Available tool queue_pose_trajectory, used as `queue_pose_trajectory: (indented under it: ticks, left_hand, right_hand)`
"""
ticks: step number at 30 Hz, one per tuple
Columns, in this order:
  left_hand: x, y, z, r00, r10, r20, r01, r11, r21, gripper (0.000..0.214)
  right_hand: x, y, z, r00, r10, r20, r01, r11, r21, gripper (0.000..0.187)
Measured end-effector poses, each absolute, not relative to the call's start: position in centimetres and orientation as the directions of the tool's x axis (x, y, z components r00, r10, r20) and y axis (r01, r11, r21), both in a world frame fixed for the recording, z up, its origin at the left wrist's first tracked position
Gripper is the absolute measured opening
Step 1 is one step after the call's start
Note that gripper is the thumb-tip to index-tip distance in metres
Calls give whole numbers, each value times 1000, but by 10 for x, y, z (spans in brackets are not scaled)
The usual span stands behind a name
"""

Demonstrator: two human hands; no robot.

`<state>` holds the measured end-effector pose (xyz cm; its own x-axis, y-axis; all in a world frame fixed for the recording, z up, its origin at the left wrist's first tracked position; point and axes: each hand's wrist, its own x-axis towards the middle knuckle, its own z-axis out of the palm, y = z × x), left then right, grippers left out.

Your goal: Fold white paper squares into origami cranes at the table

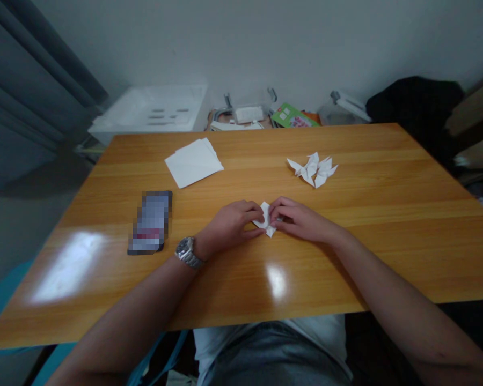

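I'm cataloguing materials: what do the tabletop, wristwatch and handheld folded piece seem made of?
Tabletop: glossy wood, or perhaps laminate; grain streaks, bright reflections. Wristwatch: probably shiny metal; silvery sheen, visible links. Handheld folded piece: apparently matte white paper; thin, angular folds.

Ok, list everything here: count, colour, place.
Table: one, brown, foreground
Folded paper: one, white, table's middle
Paper shapes: count unclear, white, table's back right
Paper stack: one, white, table's back left
Phone: one, dark, table's left
Tray: one, white, back left
Printed cover: one, green, behind table
Other clutter: uncounted, mixed, behind table
Bundle: one, black, far right
Curtain: one, grey, left
Wall: one, grey, back
Object: unclear, turquoise, lower left
Watch: one, silver, left wrist
Left hand: one, on folded paper
Right hand: one, on folded paper
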<state>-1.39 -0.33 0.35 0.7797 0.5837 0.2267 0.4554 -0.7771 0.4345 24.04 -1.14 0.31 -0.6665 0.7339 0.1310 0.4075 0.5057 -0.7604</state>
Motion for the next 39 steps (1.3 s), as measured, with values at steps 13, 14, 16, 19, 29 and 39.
queue_pose_trajectory:
  ticks: [13, 14, 16, 19, 29, 39]
  left_hand:
    - [-3, -8, 1, 665, 705, 247, 595, -700, 396, 23]
    - [-3, -8, 0, 661, 710, 243, 604, -695, 390, 23]
    - [-3, -7, -1, 650, 723, 236, 615, -682, 396, 24]
    - [-3, -6, -3, 630, 741, 231, 625, -661, 416, 25]
    - [0, -6, -6, 589, 772, 240, 645, -628, 435, 17]
    - [5, -1, -2, 563, 804, 191, 702, -587, 403, 21]
  right_hand:
    - [238, -14, 3, -582, 804, 120, 462, 448, -765, 14]
    - [238, -14, 3, -579, 807, 119, 464, 446, -765, 14]
    - [238, -14, 3, -581, 805, 119, 469, 450, -760, 13]
    - [238, -14, 4, -586, 799, 135, 481, 478, -735, 15]
    - [239, -12, 0, -576, 793, 197, 529, 546, -650, 21]
    - [232, -12, -5, -507, 828, 240, 671, 554, -493, 18]
